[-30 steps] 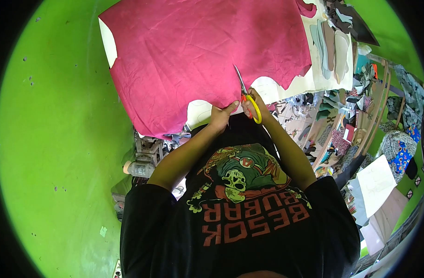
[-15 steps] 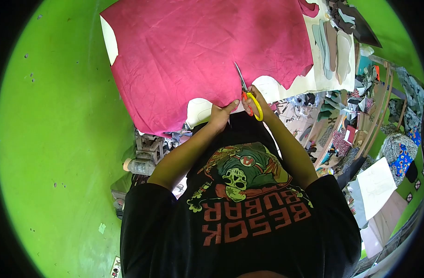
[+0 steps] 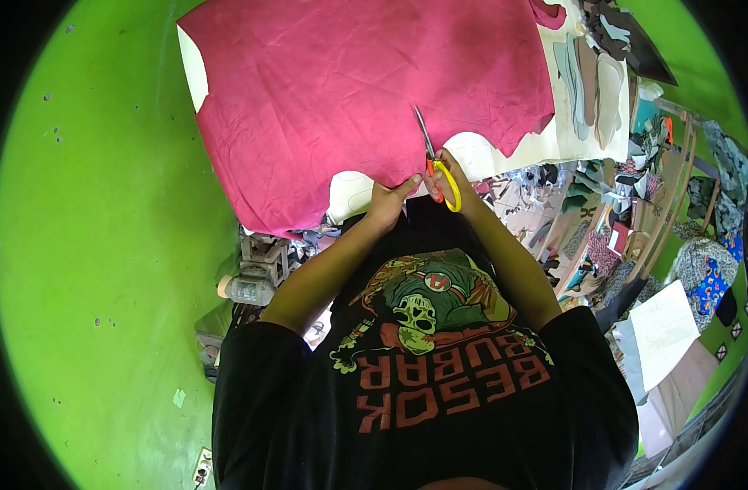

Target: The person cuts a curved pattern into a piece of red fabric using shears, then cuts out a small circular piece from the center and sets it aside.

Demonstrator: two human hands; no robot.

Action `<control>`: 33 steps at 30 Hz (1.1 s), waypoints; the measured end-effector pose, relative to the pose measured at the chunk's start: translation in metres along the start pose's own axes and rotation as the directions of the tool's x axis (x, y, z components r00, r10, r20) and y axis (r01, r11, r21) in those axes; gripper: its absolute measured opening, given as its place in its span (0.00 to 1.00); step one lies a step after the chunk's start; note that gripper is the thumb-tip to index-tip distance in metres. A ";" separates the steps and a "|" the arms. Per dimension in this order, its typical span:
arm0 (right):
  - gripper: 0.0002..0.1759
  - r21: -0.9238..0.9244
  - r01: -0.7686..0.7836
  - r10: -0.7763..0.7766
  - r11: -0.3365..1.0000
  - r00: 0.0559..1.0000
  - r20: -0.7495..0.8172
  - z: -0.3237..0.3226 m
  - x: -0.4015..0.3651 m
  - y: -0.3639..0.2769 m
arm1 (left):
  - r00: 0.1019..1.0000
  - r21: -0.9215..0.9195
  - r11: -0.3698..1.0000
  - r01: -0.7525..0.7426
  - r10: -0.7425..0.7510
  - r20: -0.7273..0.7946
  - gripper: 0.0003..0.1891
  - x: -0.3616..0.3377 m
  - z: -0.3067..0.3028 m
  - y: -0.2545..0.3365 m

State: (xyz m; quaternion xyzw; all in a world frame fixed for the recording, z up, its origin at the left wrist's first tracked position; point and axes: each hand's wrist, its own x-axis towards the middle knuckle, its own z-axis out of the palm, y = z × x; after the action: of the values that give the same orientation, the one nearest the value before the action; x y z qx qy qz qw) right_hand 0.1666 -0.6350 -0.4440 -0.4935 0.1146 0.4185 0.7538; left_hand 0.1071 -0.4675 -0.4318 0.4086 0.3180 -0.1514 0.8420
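A large pinkish-red hide-like sheet (image 3: pixel 349 90) is spread over a pale surface, its near edge cut in curves. My left hand (image 3: pixel 388 202) pinches that near edge between thumb and fingers. Just to its right, my right hand (image 3: pixel 456 175) is wrapped round the handles of a pair of scissors with yellow and orange grips (image 3: pixel 453 196). The metal blades (image 3: pixel 423 126) point away from me and lie over the sheet, nearly together. Whether the lower blade is under the sheet is hard to make out.
Long grey, brown and cream pieces (image 3: pixel 585 82) lie on the pale surface (image 3: pixel 545 147) at the right. Beyond them stands a wooden rack (image 3: pixel 666 196) among fabric scraps. A clear jar (image 3: pixel 250 290) is at lower left, near the green wall (image 3: pixel 104 245).
The scissors have shifted slightly away from me, and their grips sit a little differently in my right hand. My left hand keeps its hold on the sheet's edge.
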 end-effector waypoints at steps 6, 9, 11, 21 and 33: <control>0.21 -0.070 0.083 -0.085 0.994 0.996 -0.018 0.005 0.001 0.003 | 1.000 -0.018 1.000 -0.006 0.006 -0.002 0.20 -0.001 0.001 0.000; 0.21 0.044 -0.066 0.070 0.997 0.992 -0.104 0.005 0.003 0.000 | 1.000 -0.021 1.000 -0.016 0.016 0.011 0.20 0.000 -0.001 0.000; 0.20 -0.071 0.055 -0.058 0.996 0.997 -0.043 0.001 0.003 0.007 | 1.000 -0.028 1.000 -0.008 0.009 0.020 0.20 0.001 -0.003 -0.002; 0.18 -0.124 -0.048 0.043 0.991 0.998 -0.045 -0.003 0.004 0.000 | 1.000 -0.008 1.000 -0.012 0.012 0.020 0.21 0.000 -0.003 -0.003; 0.26 -0.180 0.138 -0.128 0.974 0.990 0.064 -0.004 -0.015 0.000 | 0.997 -0.209 0.976 0.065 -0.056 0.049 0.18 -0.002 -0.010 -0.014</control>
State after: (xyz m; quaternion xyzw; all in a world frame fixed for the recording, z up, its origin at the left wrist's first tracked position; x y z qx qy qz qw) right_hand 0.1582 -0.6465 -0.4367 -0.5567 0.0224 0.3885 0.7339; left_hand 0.0944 -0.4680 -0.4434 0.3043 0.3262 -0.1512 0.8821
